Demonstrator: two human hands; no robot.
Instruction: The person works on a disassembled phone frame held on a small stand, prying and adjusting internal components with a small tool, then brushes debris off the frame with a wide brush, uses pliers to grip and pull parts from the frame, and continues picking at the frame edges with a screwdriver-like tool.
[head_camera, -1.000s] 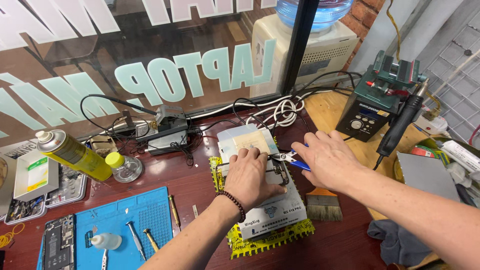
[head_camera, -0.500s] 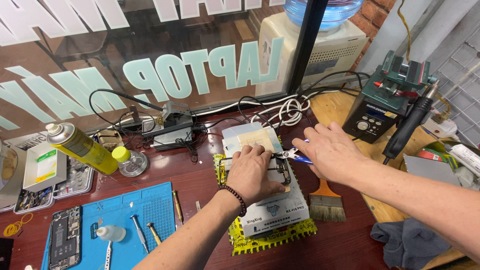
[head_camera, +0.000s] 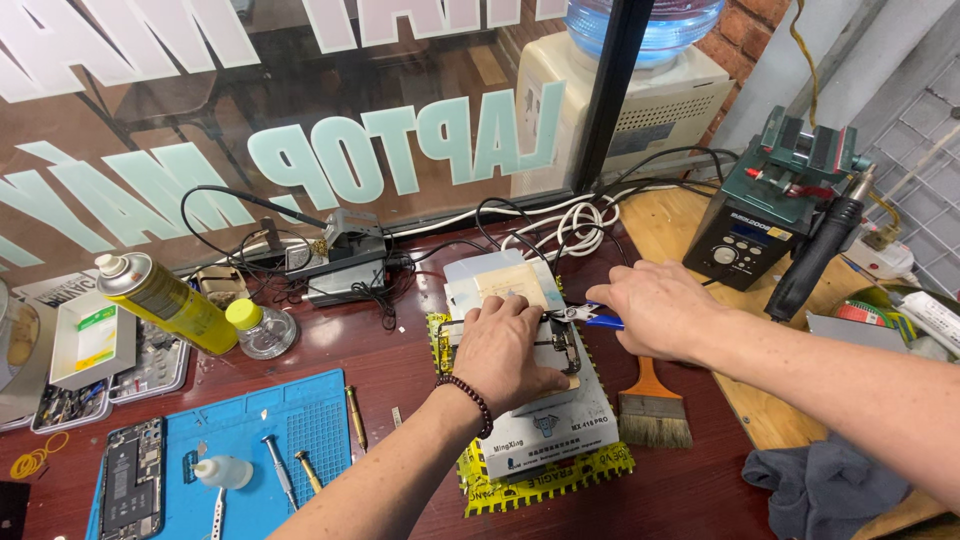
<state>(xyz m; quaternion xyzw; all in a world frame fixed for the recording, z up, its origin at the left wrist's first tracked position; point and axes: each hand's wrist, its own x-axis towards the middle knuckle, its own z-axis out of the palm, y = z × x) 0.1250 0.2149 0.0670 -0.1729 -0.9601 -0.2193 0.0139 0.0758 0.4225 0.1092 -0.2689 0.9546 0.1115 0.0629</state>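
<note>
My left hand (head_camera: 510, 350) presses flat on a dark phone frame (head_camera: 562, 345) that lies on a white heating plate (head_camera: 545, 415) in the middle of the red-brown bench. A bead bracelet (head_camera: 468, 398) circles that wrist. My right hand (head_camera: 655, 310) comes in from the right, shut on small blue-handled pliers (head_camera: 592, 316). The pliers' tip points left and meets the frame's top edge beside my left fingers. The plate rests on a yellow and black mat (head_camera: 540, 480).
A brush (head_camera: 652, 405) lies right of the plate, a grey cloth (head_camera: 820, 485) beyond it. A hot-air station (head_camera: 775, 205) stands at back right. At left are a blue mat (head_camera: 250, 440) with screwdrivers, a yellow spray can (head_camera: 165, 300), a small bottle (head_camera: 255, 328) and an opened phone (head_camera: 130, 480). Cables (head_camera: 560, 225) run along the window.
My view has shifted slightly, so the bench sits lower and further right in frame. Both hands stay on the frame and pliers in nearly the same pose.
</note>
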